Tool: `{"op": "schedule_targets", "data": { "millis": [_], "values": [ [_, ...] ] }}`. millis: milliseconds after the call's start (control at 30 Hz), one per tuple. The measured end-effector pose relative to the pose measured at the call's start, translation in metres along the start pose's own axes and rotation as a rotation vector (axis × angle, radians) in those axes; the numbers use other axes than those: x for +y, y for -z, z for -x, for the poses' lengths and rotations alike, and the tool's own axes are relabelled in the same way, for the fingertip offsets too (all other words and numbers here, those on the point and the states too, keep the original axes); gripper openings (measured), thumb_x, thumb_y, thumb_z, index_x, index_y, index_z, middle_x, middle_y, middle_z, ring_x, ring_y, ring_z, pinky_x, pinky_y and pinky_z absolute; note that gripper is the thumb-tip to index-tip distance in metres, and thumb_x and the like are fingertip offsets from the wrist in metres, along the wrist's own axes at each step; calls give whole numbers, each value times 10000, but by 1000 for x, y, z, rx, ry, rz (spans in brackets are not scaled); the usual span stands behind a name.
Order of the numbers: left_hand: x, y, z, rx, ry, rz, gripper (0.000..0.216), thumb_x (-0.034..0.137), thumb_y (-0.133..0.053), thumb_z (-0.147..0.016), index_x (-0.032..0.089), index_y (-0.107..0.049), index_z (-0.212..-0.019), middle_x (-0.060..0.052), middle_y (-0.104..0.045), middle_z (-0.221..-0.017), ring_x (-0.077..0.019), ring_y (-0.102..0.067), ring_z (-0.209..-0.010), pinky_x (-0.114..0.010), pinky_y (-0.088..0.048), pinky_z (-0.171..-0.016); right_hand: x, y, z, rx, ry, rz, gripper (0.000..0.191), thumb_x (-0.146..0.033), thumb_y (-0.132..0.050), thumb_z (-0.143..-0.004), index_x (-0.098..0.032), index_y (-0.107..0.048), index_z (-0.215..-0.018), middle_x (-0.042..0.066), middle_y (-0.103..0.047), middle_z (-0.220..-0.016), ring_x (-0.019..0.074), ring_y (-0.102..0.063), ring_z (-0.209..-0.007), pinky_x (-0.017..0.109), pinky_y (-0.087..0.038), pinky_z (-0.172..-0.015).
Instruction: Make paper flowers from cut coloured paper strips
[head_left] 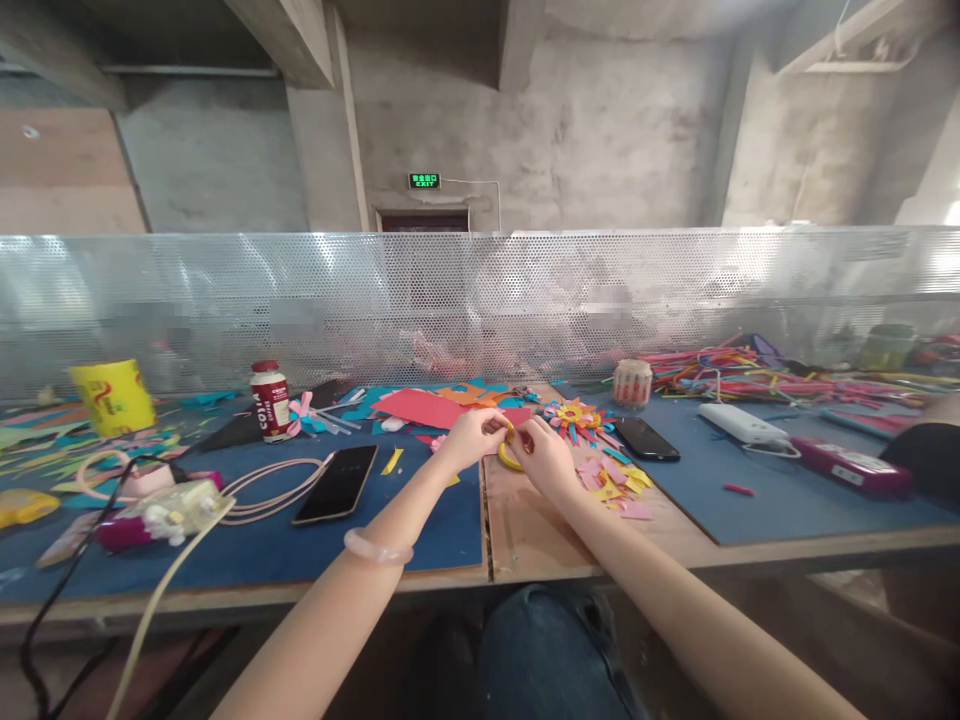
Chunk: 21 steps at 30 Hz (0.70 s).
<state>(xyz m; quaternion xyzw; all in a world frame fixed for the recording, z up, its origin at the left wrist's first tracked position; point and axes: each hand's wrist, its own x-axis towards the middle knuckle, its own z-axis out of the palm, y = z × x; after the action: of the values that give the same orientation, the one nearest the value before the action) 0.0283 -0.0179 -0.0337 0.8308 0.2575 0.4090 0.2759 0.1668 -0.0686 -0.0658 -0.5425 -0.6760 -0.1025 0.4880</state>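
Note:
Over the bare wooden strip of the table, my two hands meet close together. My left hand (480, 437) is closed in a pinch at the upper end of a curved yellow strip (509, 458), which looks like paper bent into a loop. My right hand (546, 457) has its fingers closed on the same strip from the other side. The fingertips partly hide it. Just right of my right hand lie pink and yellow paper pieces (611, 478). Behind it is a multicoloured paper flower (574, 415). Red paper (420, 408) lies beyond my left hand.
A phone (337, 485) and a coiled cable (262, 490) lie on the left, near a bottle (270, 400) and a yellow container (114, 397). Rightward are another phone (646, 438), a jar (632, 384), a white power bank (742, 424) and colourful sticks (712, 372). A perforated metal screen (345, 300) stands behind.

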Motion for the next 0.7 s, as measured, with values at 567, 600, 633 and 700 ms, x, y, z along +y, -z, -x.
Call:
{"op": "schedule_targets", "data": {
  "millis": [567,600,633,700],
  "values": [
    [-5,4,-1,-56,72,213,263,174,-572,-739,121,-601,-995,-77,-654,-864,-169,-610,-801,-275,-473,-711,4,0,-8,-91,-296,-619,194,-343,-475,-749,-163,-548,-748,8,-556,-647,116,-493,-541,226,-389,-493],
    [-5,5,-1,-62,78,213,239,166,-571,-737,119,-610,-968,-78,-652,-868,-167,-608,-803,-271,-471,-711,4,0,-8,-126,-343,-681,210,-362,-480,-744,-162,-545,-747,-2,-540,-619,105,-474,-500,218,-373,-453],
    [-4,6,-2,-67,89,214,212,161,-570,-735,117,-619,-937,-78,-651,-872,-165,-606,-801,-265,-470,-708,4,0,-9,-158,-383,-734,224,-379,-486,-738,-161,-540,-745,-13,-522,-592,95,-448,-458,211,-353,-416],
    [-4,7,-2,-78,113,225,189,157,-573,-732,118,-625,-909,-74,-649,-867,-156,-601,-787,-254,-465,-696,5,0,-10,-201,-435,-804,242,-400,-504,-721,-160,-535,-731,-30,-489,-548,80,-405,-402,202,-320,-364]
  ]
}}
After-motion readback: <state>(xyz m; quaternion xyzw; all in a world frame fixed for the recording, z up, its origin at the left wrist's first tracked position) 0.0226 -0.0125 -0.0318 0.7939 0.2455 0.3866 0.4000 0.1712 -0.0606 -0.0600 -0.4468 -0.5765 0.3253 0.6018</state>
